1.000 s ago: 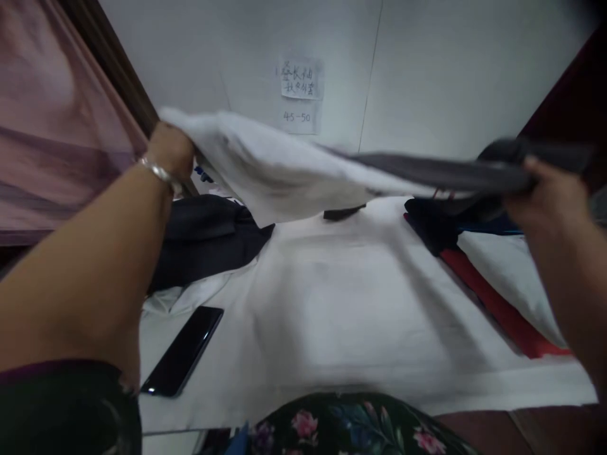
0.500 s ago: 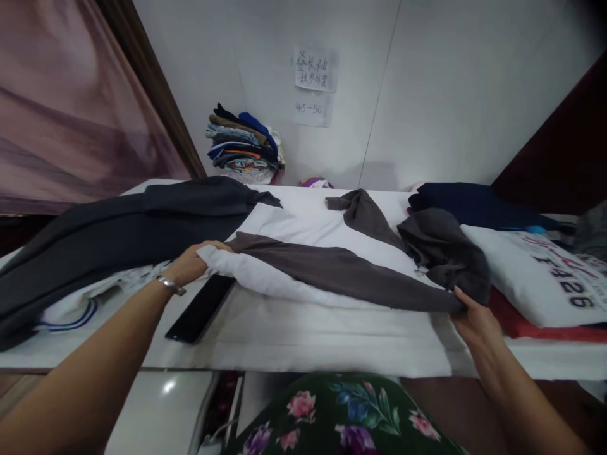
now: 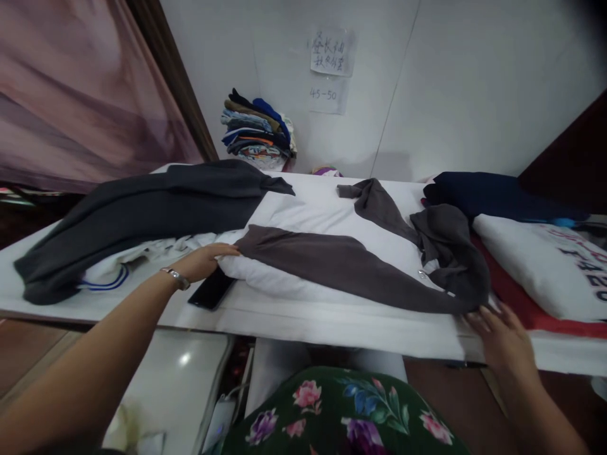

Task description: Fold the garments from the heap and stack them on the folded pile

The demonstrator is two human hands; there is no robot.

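A white hooded jacket (image 3: pixel 294 212) with dark grey-brown sleeves and hood lies on the table. Its near sleeve (image 3: pixel 322 256) runs lengthwise along the front, and the hood (image 3: pixel 448 249) is bunched at the right. My left hand (image 3: pixel 208 260) is closed on the jacket's edge by the sleeve's cuff end. At the shoulder below the hood is my right hand (image 3: pixel 502 332), fingers apart and slightly blurred, its fingertips by the cloth. Just below my left hand a black phone (image 3: pixel 208 292) lies flat, partly covered by that hand.
Dark grey clothing (image 3: pixel 137 208) lies along the left, over a white garment with blue stripes (image 3: pixel 107 278). At right are a white printed garment (image 3: pixel 535 265), red cloth (image 3: pixel 502 278) and navy clothing (image 3: pixel 484 193). A folded clothes stack (image 3: pixel 258 133) stands against the wall.
My right hand has let go of the jacket's shoulder, its fingers now spread. The near sleeve lies flatter. My left hand keeps its hold. The view has shifted a little.
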